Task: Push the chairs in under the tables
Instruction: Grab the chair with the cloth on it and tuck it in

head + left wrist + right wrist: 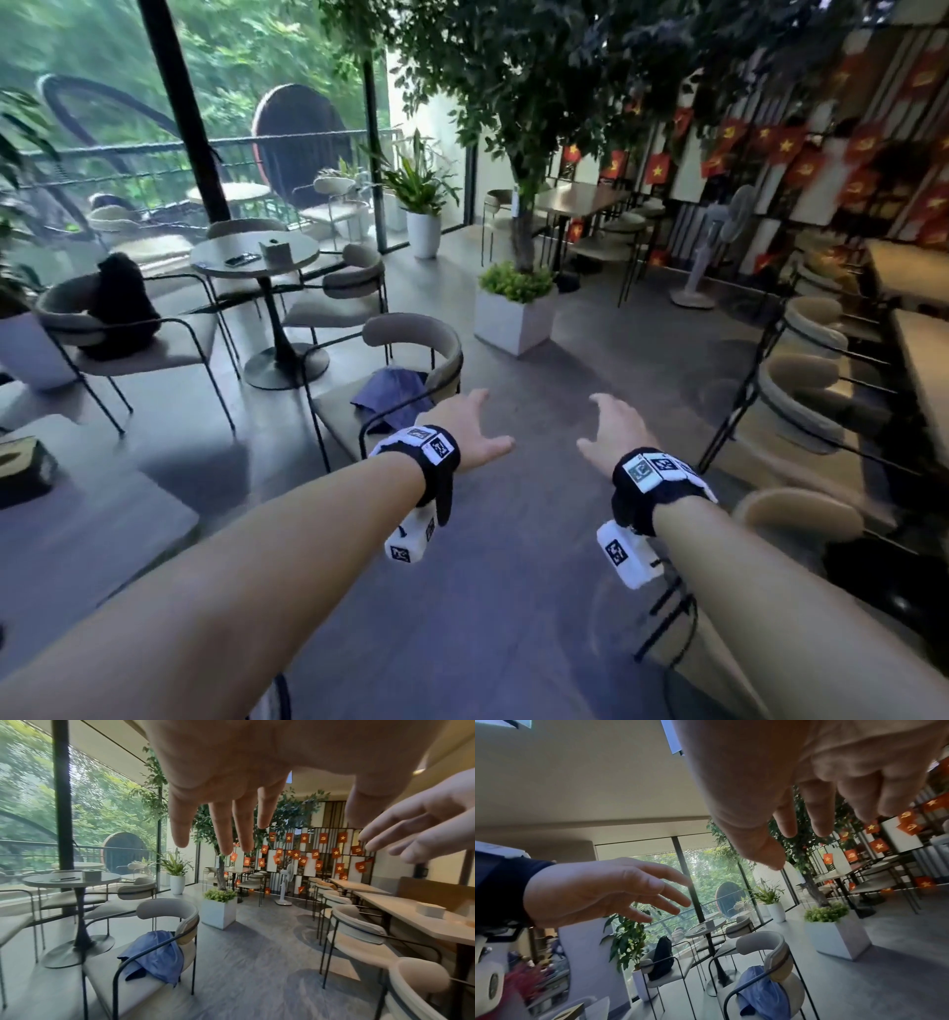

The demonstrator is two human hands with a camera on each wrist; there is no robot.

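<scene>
Café floor in grey, glass wall at 10 to 12 o'clock, wall of red flags at 1 to 2 o'clock. Two hands out in front over bare floor, touching nothing: left hand fingers spread and straight, right hand fingers spread, slightly bent. Nearest chair at 11 o'clock, just beyond the left hand, with a blue cloth on its seat, standing pulled away from the round table. Three more chairs ring that table; the one at 9 o'clock holds a black bag. On the round table: one phone, one tissue box. Long tables run along the 3 o'clock side, with at least four chairs in a row tucked close to them; exact count blurry. Two white planters: square one with tree at 12 o'clock, tall round one by the glass. One standing fan at 1 o'clock.
</scene>
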